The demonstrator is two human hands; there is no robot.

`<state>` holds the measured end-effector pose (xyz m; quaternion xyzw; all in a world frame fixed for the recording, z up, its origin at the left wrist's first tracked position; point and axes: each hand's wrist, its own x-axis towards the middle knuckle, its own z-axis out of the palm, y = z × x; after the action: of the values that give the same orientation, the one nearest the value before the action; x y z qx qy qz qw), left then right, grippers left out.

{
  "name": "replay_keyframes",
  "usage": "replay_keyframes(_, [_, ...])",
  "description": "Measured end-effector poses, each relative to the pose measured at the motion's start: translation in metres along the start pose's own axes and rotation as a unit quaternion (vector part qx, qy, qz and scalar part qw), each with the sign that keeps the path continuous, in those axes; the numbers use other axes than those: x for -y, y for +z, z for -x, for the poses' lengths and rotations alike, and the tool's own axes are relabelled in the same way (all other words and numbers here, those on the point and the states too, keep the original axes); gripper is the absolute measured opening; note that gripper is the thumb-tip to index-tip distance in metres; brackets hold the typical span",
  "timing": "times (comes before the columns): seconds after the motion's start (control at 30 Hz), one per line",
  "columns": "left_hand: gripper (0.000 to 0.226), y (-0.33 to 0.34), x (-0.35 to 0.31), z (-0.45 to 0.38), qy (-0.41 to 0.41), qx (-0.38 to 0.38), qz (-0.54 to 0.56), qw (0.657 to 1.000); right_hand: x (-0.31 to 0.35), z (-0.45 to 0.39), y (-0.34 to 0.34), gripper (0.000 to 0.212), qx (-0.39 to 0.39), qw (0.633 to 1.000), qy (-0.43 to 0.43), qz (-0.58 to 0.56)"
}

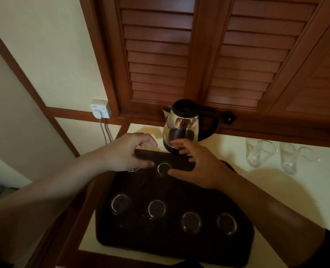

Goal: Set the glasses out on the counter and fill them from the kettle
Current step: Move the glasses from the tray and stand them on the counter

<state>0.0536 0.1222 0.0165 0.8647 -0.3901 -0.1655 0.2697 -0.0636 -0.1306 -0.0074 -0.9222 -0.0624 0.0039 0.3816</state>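
Observation:
A dark tray (179,246) lies on the pale counter (276,194) and holds several clear glasses, among them a near row (156,208). My left hand (125,151) curls over a glass (133,169) at the tray's far left, and only a bit of its rim shows under the palm. My right hand (197,167) hovers with fingers spread, its thumb beside a glass (164,168) at the tray's far middle. A steel kettle (183,122) with a black lid and handle stands just behind the tray. Two more glasses (256,153) (289,160) sit on the counter to the right.
Louvred wooden cabinet doors (160,55) hang above the counter, with a dark knob (228,119) behind the kettle. A white wall socket (100,109) with a plug and cables is at the left. A wooden frame (67,219) borders the counter's left edge.

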Motion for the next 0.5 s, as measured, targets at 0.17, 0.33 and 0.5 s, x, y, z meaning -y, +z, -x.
replay_keyframes(0.17, [0.051, 0.006, 0.026, -0.003, 0.013, 0.087, -0.083, 0.993, 0.008, -0.006, 0.019, 0.089, 0.075, 0.996, 0.031, 0.023])
replay_keyframes(0.33, [0.059, 0.021, 0.036, -0.006, 0.038, 0.176, -0.176, 0.968, 0.014, -0.020, 0.036, 0.087, 0.132, 0.987, 0.042, 0.079])
replay_keyframes(0.5, [0.065, 0.023, 0.034, -0.015, 0.077, 0.197, -0.291, 0.933, 0.011, -0.030, 0.048, 0.077, 0.177, 0.966, 0.049, 0.184])
